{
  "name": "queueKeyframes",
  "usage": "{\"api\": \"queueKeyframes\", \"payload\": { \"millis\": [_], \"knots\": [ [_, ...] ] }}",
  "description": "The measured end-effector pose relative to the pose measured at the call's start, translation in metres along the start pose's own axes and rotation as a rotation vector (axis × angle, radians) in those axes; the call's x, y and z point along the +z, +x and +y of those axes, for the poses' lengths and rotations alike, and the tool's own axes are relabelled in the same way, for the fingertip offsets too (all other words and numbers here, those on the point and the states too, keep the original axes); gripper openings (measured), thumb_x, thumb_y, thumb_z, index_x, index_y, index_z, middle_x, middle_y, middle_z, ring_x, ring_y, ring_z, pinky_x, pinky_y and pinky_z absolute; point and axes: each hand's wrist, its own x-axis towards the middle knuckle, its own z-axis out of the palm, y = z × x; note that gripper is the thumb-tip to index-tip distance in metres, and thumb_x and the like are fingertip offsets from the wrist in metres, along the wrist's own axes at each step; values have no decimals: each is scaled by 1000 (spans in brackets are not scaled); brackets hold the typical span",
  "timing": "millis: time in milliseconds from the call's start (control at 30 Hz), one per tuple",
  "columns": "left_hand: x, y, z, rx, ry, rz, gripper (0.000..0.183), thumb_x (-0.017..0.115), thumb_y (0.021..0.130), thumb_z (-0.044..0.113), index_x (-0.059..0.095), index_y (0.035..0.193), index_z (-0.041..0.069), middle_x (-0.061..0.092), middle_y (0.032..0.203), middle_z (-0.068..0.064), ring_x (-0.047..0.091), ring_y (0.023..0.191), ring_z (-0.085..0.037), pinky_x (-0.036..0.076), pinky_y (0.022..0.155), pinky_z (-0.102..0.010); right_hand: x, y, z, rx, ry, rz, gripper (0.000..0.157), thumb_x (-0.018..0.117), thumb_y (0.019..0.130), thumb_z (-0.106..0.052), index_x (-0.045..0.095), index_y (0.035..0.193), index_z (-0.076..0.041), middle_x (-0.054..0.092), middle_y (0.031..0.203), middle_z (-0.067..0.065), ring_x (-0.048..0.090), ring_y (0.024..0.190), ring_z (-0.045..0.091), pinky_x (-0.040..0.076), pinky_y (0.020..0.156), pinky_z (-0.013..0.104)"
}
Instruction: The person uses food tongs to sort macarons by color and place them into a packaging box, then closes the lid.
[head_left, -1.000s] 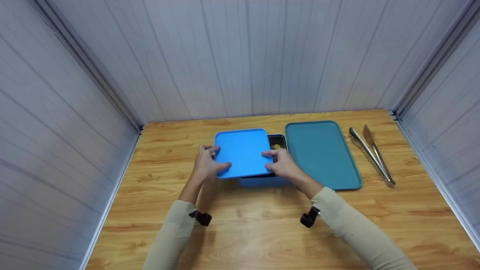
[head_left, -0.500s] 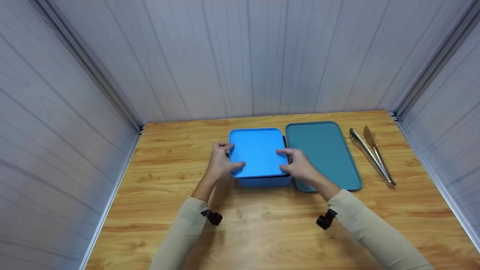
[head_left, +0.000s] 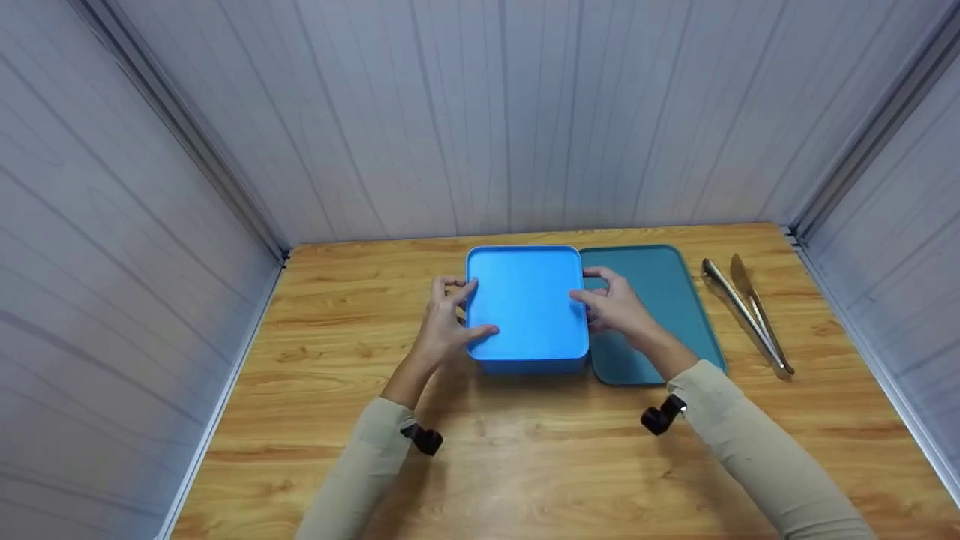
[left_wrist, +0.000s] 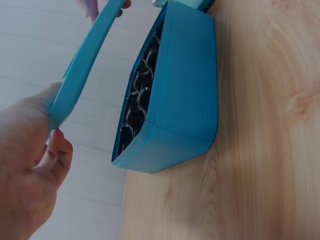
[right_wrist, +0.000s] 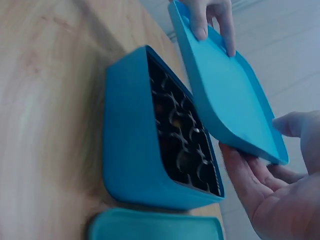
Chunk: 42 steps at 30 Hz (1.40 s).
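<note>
A bright blue square lid (head_left: 525, 300) is held level over a blue box (right_wrist: 125, 130). Both wrist views show a gap between lid and box. My left hand (head_left: 442, 330) grips the lid's left edge, thumb on top and fingertips at the side. On the opposite edge, my right hand (head_left: 619, 304) pinches the lid, its thumb on top and fingers below. Inside the box is a dark divider (right_wrist: 182, 135) with several rounded cells; a yellowish and a reddish spot show dimly in it. From the head view the lid hides the box's opening.
A teal tray (head_left: 645, 270) lies right beside the box, partly behind my right hand. Farther right, metal tongs (head_left: 739, 304) lie spread on the wooden table (head_left: 345, 322). Pale panel walls (head_left: 480, 120) enclose the back and both sides.
Both hands have carried the lid to the right, from off the box's left side to directly above it. The right fingers have shifted along the lid's edge. Tray and tongs stay put.
</note>
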Motion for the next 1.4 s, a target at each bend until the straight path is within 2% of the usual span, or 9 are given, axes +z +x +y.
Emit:
{"api": "queueKeyframes", "payload": {
  "millis": [167,300,400,533,767,900,1033,1233,1400],
  "knots": [
    [0,-3,2,29,-6,-44,90,98,90,20,53,166,3,41,157,-20,62,129,-37,68,105,-52,-11,6,-4,2,15,37,51,67,113,-47,57,138,-4,74,114,21,81,81,16,73,82,36],
    [2,-5,2,83,-8,-54,90,99,89,20,54,165,2,43,156,-19,60,127,-35,69,100,-50,-15,12,-5,-16,-22,10,53,63,116,-44,54,149,-4,76,104,17,80,71,14,70,67,32],
    [5,-7,3,112,5,-43,90,99,88,20,55,164,1,43,154,-19,59,125,-33,70,97,-46,-18,14,-8,-47,-60,-12,53,61,118,-35,48,160,-5,80,111,23,80,72,14,68,61,30],
    [7,-8,3,144,-2,-17,88,98,91,20,55,164,0,43,154,-20,60,122,-30,71,93,-42,-21,15,-13,-88,-74,-11,47,59,119,-27,49,159,-3,78,125,33,81,76,14,68,60,32],
    [7,-7,0,231,-204,22,82,86,99,10,47,170,0,48,153,-25,66,111,-26,64,77,-22,-27,10,-30,-143,-102,37,46,58,119,-27,50,158,-5,73,142,34,83,104,37,71,66,38],
    [6,-5,2,201,-295,52,75,76,107,11,42,173,4,56,148,-25,67,115,-27,65,87,-29,-28,6,-42,-208,-81,82,43,60,118,-24,51,155,-3,70,149,34,77,125,54,73,83,56],
    [5,-3,6,136,-347,60,61,64,115,15,46,171,4,60,148,-26,67,123,-34,69,99,-42,-27,4,-50,-301,-85,144,39,62,117,-21,55,149,1,68,151,35,73,132,58,65,98,70],
    [1,-1,9,45,-489,37,52,42,122,20,46,171,2,57,153,-30,63,136,-40,63,117,-53,-21,6,-52,-474,-170,252,31,65,115,-15,61,139,4,75,140,33,76,127,52,65,100,72],
    [-3,0,10,39,-558,10,56,29,124,24,39,174,1,51,161,-31,57,149,-46,53,127,-61,-17,6,-55,-613,-241,314,20,70,112,-8,66,128,3,80,125,28,80,115,47,67,97,67]
  ]
}}
